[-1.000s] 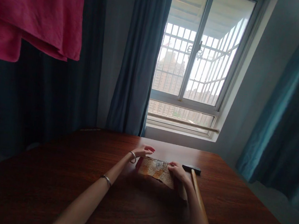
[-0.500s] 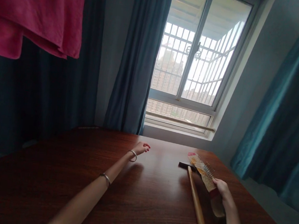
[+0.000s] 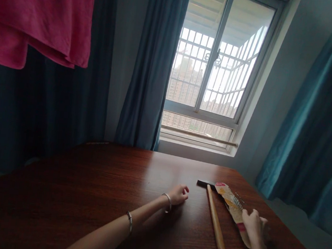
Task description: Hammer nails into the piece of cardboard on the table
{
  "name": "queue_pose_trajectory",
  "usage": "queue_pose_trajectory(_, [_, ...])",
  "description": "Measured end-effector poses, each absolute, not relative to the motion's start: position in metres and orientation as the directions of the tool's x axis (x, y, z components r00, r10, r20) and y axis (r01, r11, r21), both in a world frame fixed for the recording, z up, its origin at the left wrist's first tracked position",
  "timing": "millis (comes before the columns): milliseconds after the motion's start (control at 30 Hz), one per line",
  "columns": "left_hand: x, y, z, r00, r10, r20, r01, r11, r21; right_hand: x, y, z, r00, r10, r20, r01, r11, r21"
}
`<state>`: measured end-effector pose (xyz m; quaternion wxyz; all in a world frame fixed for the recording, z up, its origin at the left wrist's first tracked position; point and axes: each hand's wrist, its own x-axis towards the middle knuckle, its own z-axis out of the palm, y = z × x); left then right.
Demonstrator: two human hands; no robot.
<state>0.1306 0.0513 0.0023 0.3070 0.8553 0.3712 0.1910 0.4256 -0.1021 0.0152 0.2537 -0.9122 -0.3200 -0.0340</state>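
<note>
My left hand (image 3: 179, 194), with a bangle at the wrist and another up the forearm, is above the table left of the hammer. Its fingers are curled in, and nothing shows between them. The hammer (image 3: 215, 219) lies with its pale wooden handle toward me and its dark head at the far end. Beside it on the right lies a long patterned strip (image 3: 231, 201) bearing a row of thin metal spikes. My right hand (image 3: 253, 225) is over the strip's near right edge, fingers apart and partly blurred. It covers part of the strip.
The brown wooden table (image 3: 89, 187) spreads under both hands. Behind it stand a barred window (image 3: 207, 85) and blue curtains (image 3: 149, 80). A pink cloth (image 3: 47, 19) hangs at upper left.
My left hand has come nearer and to the right. The strip, tilted up before, now lies lower and closer. My right hand has shifted slightly right and its fingers have spread.
</note>
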Motion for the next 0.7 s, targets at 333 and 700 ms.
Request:
queue_pose_trajectory(333, [0.215,-0.011,0.018,0.523,0.851,0.047,0.687,-0.454,0.568,0.414,-0.091,0.009,0.701,0.651,0.293,0.713,-0.627,-0.314])
queue_pose_trajectory(700, [0.263,-0.024,0.022,0.547,0.836,-0.044,0.706,-0.433,0.560,0.396,-0.109,0.013,0.733,0.641,0.228,0.679,-0.665,-0.311])
